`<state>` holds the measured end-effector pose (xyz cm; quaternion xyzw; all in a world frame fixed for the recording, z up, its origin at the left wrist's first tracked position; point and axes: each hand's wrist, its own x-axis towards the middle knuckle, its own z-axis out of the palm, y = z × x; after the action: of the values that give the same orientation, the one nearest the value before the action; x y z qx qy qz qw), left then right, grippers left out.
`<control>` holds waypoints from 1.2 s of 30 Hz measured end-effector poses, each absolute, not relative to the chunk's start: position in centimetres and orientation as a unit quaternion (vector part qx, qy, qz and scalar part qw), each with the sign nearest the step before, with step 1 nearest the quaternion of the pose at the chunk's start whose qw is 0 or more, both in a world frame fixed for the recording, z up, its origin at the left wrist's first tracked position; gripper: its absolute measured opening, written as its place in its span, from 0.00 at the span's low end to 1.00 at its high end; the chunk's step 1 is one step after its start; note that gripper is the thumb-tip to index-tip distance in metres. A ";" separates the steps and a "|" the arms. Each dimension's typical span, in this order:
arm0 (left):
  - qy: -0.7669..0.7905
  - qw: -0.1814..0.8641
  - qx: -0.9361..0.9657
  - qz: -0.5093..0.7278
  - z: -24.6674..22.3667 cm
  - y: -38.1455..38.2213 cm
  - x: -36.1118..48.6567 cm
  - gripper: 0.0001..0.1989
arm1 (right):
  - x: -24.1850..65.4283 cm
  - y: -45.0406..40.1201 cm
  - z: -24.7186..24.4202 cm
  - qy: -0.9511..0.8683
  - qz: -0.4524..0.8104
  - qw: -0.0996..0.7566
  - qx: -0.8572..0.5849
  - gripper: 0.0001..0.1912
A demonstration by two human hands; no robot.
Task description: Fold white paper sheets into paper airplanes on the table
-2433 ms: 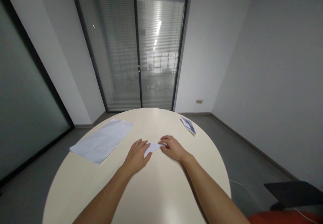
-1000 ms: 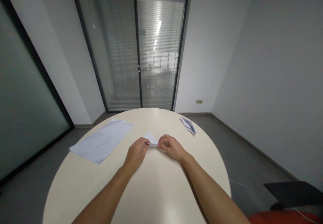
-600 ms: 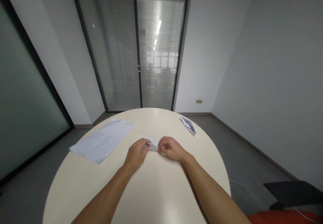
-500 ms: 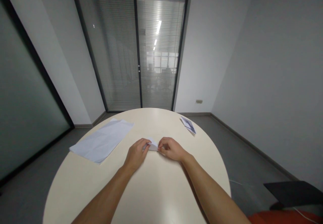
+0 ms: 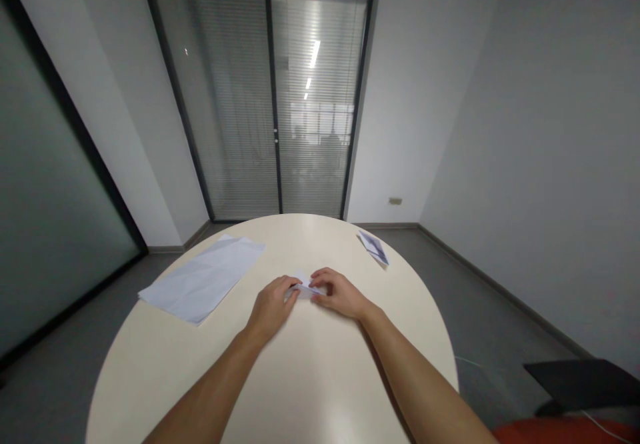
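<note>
A small folded piece of white paper (image 5: 306, 291) lies between my hands near the middle of the round table (image 5: 295, 377). My left hand (image 5: 273, 305) pinches its left end between thumb and fingers. At its right end, my right hand (image 5: 340, 294) curls with thumb and fingertips around the paper's edge, the fingers slightly apart. Part of the paper is hidden behind my fingers, so its full folded shape does not show.
Flat white sheets (image 5: 205, 277) with creases lie at the table's left. A folded paper piece (image 5: 373, 248) with a dark print sits near the far right edge. A black flat surface (image 5: 585, 383) and something red (image 5: 565, 431) are off the table at lower right.
My right hand's fingers have opened from a tight pinch and spread along the paper's right end. The paper's upper layer now looks tilted differently. My left hand has barely moved.
</note>
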<state>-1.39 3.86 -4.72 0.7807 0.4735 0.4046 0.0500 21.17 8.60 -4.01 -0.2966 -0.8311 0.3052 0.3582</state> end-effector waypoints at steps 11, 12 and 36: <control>0.505 0.053 0.748 0.427 -4.7 4.1 -1.4 0.19 | 20.7 8.8 -5.1 -0.762 0.431 0.366 -0.317 0.27; 0.520 0.066 0.743 0.416 -4.8 4.1 -1.4 0.18 | 20.7 8.9 -5.2 -0.761 0.436 0.360 -0.318 0.26; 0.531 0.249 0.621 0.519 -5.6 5.0 -1.4 0.14 | 20.8 7.9 -3.5 -0.849 0.185 0.356 -0.343 0.34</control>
<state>-1.35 4.98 -5.56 0.6213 0.5311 0.5193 0.2495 20.80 7.88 -3.50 -0.3430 -0.8491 0.1849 0.3565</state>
